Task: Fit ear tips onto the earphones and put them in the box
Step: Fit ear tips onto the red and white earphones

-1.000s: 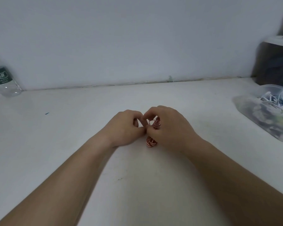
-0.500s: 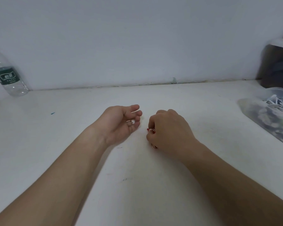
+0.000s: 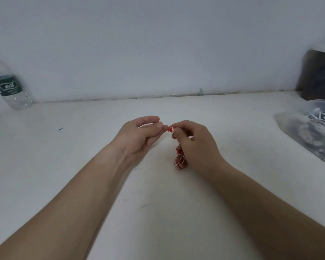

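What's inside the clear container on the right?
The clear container holds a tangle of white earphone cables over a blurred heap of dark and pale small items. What those items are cannot be told, and the frame edge cuts off the rest.

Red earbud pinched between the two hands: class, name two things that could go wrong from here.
1. The red earbud is tiny and held only at the fingertips of the right hand; the left hand pushing on it could make it slip out.
2. The red-and-white cable bundle hangs below the right hand down to the table; it could snag or tug the earbud.
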Action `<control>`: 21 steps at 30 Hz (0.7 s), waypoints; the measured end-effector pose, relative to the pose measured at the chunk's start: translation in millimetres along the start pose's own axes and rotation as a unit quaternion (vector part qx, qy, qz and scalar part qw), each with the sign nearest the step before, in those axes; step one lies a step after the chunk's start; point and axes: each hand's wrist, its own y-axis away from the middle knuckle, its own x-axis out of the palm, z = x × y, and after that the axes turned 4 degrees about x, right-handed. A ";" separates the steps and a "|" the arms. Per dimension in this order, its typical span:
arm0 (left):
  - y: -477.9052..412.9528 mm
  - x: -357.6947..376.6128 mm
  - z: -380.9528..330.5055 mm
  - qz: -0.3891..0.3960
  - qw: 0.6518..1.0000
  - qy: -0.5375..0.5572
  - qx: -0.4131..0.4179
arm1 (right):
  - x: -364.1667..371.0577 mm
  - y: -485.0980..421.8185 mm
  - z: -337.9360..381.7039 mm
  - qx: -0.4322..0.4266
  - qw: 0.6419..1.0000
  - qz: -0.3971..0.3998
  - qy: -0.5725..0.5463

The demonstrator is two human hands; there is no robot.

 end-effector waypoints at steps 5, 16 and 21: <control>1.0 2.4 2.7 -0.007 1.000 -0.004 -0.001 | -2.7 -3.5 -1.2 0.001 0.998 -0.014 -0.066; -1.6 0.8 6.6 0.050 0.998 -0.047 -0.010 | -5.6 -5.2 -2.9 -0.022 0.996 0.006 -0.088; -0.9 1.9 4.1 0.067 0.997 0.004 -0.039 | -4.4 -6.9 -5.2 -0.017 0.997 -0.010 -0.080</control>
